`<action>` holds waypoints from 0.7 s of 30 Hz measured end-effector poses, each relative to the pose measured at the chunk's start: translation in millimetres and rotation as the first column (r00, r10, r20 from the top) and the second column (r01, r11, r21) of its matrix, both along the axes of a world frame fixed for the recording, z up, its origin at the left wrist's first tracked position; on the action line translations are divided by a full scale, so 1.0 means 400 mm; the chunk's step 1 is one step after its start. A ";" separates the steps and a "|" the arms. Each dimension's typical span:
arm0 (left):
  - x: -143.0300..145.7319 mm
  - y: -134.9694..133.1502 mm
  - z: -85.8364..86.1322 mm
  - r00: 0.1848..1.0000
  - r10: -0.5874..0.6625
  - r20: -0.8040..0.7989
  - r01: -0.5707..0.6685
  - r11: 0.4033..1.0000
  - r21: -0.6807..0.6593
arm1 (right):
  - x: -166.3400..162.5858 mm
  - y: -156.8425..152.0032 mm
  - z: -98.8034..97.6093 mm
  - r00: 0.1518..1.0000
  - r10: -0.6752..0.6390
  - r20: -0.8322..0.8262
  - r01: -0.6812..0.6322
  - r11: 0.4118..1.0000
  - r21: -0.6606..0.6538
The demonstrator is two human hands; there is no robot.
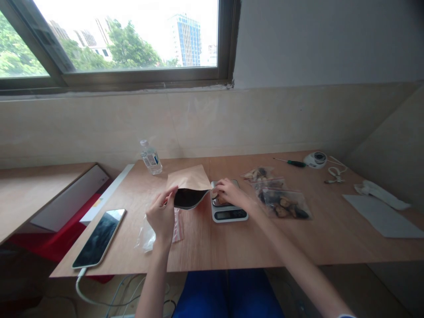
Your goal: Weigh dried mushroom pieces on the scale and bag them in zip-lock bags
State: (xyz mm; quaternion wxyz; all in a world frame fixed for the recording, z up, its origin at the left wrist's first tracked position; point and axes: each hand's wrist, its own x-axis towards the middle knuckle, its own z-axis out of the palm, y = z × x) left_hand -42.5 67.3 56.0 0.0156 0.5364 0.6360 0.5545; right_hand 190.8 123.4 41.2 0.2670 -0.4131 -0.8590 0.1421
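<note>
My left hand [162, 216] pinches the left side of the mouth of a brown kraft paper bag [188, 178]. The bag gapes toward me, its inside dark. Just right of it stands a small white digital scale [231, 216] with a dark display. My right hand [230, 193] reaches over the scale's metal plate, fingertips drawn together close to the bag's right corner. What those fingers grip is too small to make out. A brown piece [221, 201] lies on the plate, partly covered by the hand. Below the left hand lie clear zip bags [178, 227].
Several zip bags of dried pieces [287, 204] lie right of the scale. A water bottle [151, 158] and a plugged-in phone [100, 238] are at left. Farther right are a screwdriver [296, 163], a white dome camera [315, 160] and a white sheet [380, 217].
</note>
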 end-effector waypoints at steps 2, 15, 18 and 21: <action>0.003 -0.001 0.000 1.000 -0.003 -0.005 0.003 1.000 -0.006 | -0.002 -0.042 0.035 0.986 -0.017 -0.164 0.022 0.999 0.027; 0.026 -0.020 -0.023 0.998 -0.055 0.036 0.057 0.997 -0.046 | -0.263 -0.147 0.049 0.993 -0.018 0.117 0.026 0.997 -0.066; 0.022 -0.030 -0.030 0.999 -0.054 0.008 0.054 0.998 -0.039 | -0.300 -0.107 0.036 0.973 -0.063 0.222 0.099 0.983 -0.157; 0.016 -0.036 -0.032 0.999 -0.035 -0.036 0.033 0.997 -0.063 | -0.311 -0.087 0.035 0.970 -0.068 0.234 0.112 0.977 -0.182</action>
